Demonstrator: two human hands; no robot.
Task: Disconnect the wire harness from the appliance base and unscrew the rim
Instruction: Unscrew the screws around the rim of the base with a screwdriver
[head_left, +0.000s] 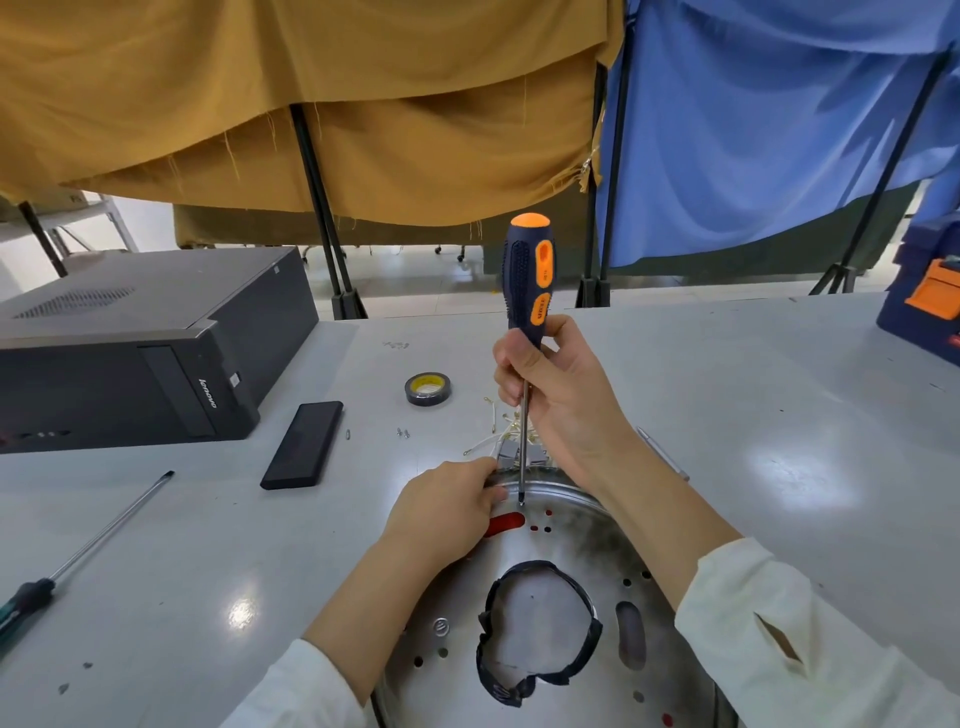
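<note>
while the right hand (550, 395) grips the screwdriver (524, 291) upright, tip at the appliance base (582, 545) far rim, the left hand (447, 504) pinches that edge — seemingly — so press straight down, turn slowly.

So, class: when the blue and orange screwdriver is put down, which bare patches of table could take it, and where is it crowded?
Free: the table right of the right hand, before the blue toolbox; also between the long screwdriver and the appliance base. Crowded: around the tape roll, loose wires and black case.
</note>
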